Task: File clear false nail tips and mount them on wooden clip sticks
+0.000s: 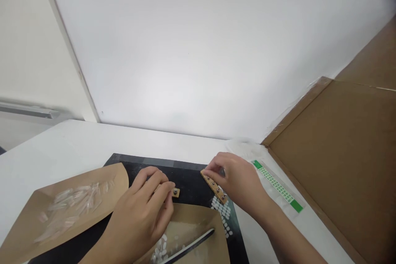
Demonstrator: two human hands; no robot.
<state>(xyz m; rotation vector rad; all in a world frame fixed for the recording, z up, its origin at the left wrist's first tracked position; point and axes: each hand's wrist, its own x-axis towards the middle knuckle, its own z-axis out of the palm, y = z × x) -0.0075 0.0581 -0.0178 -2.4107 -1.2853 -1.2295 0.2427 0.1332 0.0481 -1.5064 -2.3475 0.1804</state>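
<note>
Two tan strips at a black mat (185, 173); twelve o'clock points to the wall (185, 57). The left hand (145, 210) is closed on the left strip (177, 194), of which only the three o'clock end, bearing one metal stud, shows; its full length is hidden. The right hand (239, 179), at two o'clock from the left, pinches the right strip (215, 186) at its ten o'clock end, between thumb and fingertips. Four studs run along this strip towards five o'clock; whether its far end touches the mat cannot be told. Each strip is probably light, thin and fairly stiff, the studs smooth and likelier to slip than the flat body; the long edges or a bare end should give the surest hold. At nine o'clock from the left hand lies a paper tray (27, 218) of clear plastic pieces (77, 198); at four o'clock, a second tray (198, 214) holds white pellets (159, 251).
</note>
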